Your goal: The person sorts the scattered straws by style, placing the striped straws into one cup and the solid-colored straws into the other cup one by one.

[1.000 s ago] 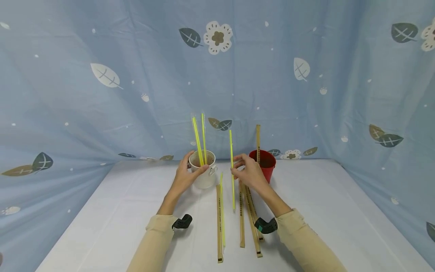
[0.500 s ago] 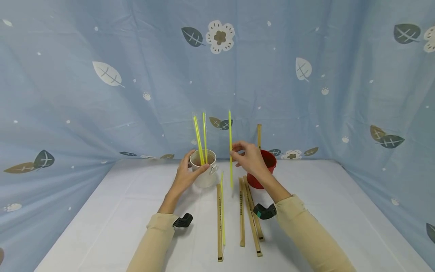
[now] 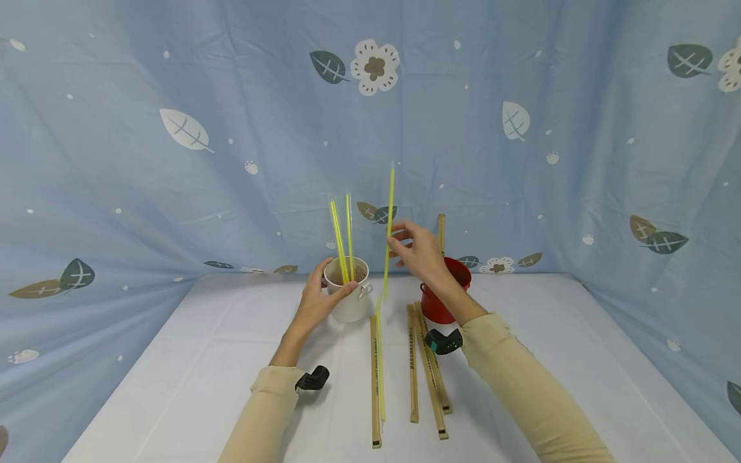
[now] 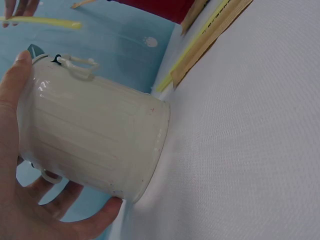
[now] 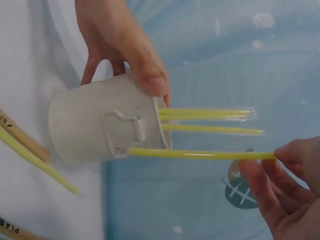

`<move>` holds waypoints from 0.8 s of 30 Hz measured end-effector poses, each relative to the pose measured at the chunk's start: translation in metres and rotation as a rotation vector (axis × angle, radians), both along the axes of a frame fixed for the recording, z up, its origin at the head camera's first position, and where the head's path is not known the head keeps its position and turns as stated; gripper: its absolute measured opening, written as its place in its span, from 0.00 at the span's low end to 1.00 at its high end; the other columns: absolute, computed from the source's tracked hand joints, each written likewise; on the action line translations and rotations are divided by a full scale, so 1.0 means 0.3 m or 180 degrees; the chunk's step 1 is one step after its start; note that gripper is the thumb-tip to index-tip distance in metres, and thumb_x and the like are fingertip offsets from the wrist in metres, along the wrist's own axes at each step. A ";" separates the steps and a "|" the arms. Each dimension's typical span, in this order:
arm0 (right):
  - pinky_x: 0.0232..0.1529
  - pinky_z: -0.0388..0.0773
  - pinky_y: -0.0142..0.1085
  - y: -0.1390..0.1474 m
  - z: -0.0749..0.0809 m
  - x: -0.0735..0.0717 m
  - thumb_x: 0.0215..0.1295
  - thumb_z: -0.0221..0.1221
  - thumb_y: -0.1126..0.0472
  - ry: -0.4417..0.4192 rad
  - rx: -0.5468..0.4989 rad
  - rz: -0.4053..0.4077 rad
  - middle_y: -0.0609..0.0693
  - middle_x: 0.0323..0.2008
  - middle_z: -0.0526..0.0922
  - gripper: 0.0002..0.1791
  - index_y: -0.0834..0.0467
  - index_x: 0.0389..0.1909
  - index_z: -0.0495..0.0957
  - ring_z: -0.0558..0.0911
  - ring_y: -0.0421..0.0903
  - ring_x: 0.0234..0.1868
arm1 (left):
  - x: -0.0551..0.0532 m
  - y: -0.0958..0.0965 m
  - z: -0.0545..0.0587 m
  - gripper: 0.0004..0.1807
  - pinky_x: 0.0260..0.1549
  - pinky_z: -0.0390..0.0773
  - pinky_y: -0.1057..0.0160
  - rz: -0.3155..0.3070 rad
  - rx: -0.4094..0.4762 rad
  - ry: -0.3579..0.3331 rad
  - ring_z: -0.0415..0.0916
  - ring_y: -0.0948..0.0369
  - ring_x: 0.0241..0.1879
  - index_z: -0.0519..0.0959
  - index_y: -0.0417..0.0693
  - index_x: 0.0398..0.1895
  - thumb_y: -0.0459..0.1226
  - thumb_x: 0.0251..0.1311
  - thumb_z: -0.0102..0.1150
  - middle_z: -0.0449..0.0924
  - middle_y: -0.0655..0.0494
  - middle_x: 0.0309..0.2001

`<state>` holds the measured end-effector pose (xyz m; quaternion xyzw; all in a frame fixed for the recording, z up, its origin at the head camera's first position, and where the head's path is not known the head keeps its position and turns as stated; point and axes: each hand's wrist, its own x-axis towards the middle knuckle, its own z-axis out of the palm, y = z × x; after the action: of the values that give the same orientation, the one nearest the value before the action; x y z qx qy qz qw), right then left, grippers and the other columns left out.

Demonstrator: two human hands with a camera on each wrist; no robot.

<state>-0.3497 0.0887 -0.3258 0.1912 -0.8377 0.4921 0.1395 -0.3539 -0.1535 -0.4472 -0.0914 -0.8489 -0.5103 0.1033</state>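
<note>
Yellow straw (image 3: 390,212) in clear wrap: held near upright in the air, right of the white pot (image 3: 349,307), pinched between thumb and fingertips of the right hand (image 3: 421,252). Higher than half a second ago, and drawn slightly toward the pot; a second back its lower end hung well down over the cloth. That end now shows beside the pot's handle, apart from it in the head view, overlapping it in the right wrist view. Looks lower than the rim, so by my reading the lift is well along but the straw is not yet clear of the pot's mouth.

Left hand (image 3: 318,299) curled round the pot, thumb at the near rim; place unchanged, so the pot stands steady, upright. Hands apart from each other. Inside the pot: wrapped yellow straws (image 3: 339,238), leaning, tops well above the rim.

Outward: one loose yellow straw (image 3: 381,379) flat on the white cloth (image 3: 202,360), just beside a brown paper-wrapped stick (image 3: 374,386). Three more brown sticks (image 3: 413,370) lie to the right, two of them close together. Behind the right forearm, a red bucket (image 3: 437,310), one brown stick (image 3: 442,228) standing in it. Blue curtain (image 3: 260,77) beyond.
</note>
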 end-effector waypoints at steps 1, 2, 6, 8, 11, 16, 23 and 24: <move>0.29 0.85 0.38 -0.006 0.007 -0.003 0.70 0.58 0.60 0.0036 -0.0052 0.0016 0.59 0.44 0.84 0.18 0.61 0.58 0.75 0.88 0.51 0.33 | 0.000 0.000 0.000 0.49 0.53 0.73 0.46 0.0003 0.0007 0.0003 0.67 0.50 0.56 0.56 0.62 0.76 0.60 0.53 0.67 0.63 0.48 0.64; 0.29 0.85 0.38 -0.012 0.014 -0.006 0.70 0.58 0.60 0.0073 -0.0103 0.0024 0.59 0.44 0.84 0.18 0.61 0.58 0.75 0.88 0.51 0.33 | 0.000 -0.001 0.001 0.49 0.54 0.73 0.45 0.0002 0.0011 0.0002 0.67 0.50 0.56 0.56 0.62 0.76 0.60 0.53 0.67 0.63 0.48 0.64; 0.30 0.86 0.39 -0.037 0.039 -0.012 0.70 0.59 0.60 0.0180 -0.0283 0.0002 0.57 0.43 0.84 0.18 0.60 0.58 0.75 0.88 0.49 0.32 | 0.001 -0.001 0.004 0.49 0.54 0.72 0.45 0.0004 0.0023 -0.0017 0.67 0.50 0.57 0.55 0.62 0.76 0.60 0.53 0.67 0.63 0.48 0.64; 0.31 0.86 0.40 -0.051 0.053 -0.016 0.70 0.59 0.60 0.0246 -0.0348 -0.0011 0.57 0.43 0.84 0.18 0.59 0.58 0.75 0.88 0.49 0.32 | 0.001 -0.001 0.005 0.49 0.55 0.72 0.45 0.0009 0.0023 -0.0026 0.67 0.50 0.57 0.55 0.62 0.76 0.61 0.53 0.67 0.63 0.48 0.64; 0.30 0.86 0.41 -0.072 0.072 -0.023 0.70 0.59 0.61 0.0357 -0.0411 -0.0019 0.58 0.42 0.84 0.18 0.59 0.58 0.75 0.88 0.51 0.32 | -0.001 -0.002 0.006 0.49 0.54 0.73 0.45 0.0019 0.0019 -0.0025 0.67 0.50 0.58 0.55 0.62 0.76 0.61 0.53 0.67 0.63 0.48 0.64; 0.28 0.85 0.36 -0.103 0.088 -0.030 0.70 0.59 0.62 0.0536 -0.0380 -0.0036 0.59 0.41 0.85 0.17 0.63 0.57 0.76 0.87 0.57 0.33 | -0.002 -0.002 0.006 0.49 0.54 0.73 0.45 0.0004 0.0006 -0.0012 0.67 0.49 0.58 0.55 0.62 0.76 0.61 0.53 0.67 0.63 0.47 0.64; 0.27 0.84 0.34 -0.136 0.054 -0.040 0.69 0.59 0.63 0.0578 -0.0189 -0.0027 0.58 0.40 0.85 0.16 0.64 0.55 0.76 0.88 0.53 0.31 | 0.000 -0.001 0.001 0.50 0.53 0.74 0.45 -0.0014 0.0032 -0.0002 0.67 0.49 0.57 0.55 0.61 0.76 0.61 0.53 0.66 0.63 0.47 0.64; 0.27 0.85 0.34 -0.140 0.044 -0.040 0.69 0.59 0.63 0.0548 -0.0170 -0.0014 0.58 0.40 0.85 0.16 0.64 0.55 0.76 0.88 0.52 0.31 | 0.000 -0.001 0.000 0.50 0.53 0.74 0.45 -0.0016 0.0033 -0.0007 0.68 0.49 0.58 0.55 0.62 0.76 0.61 0.53 0.66 0.62 0.47 0.64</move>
<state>-0.3617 0.0467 -0.3125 0.2272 -0.8096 0.4957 0.2171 -0.3538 -0.1538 -0.4472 -0.0925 -0.8461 -0.5151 0.1015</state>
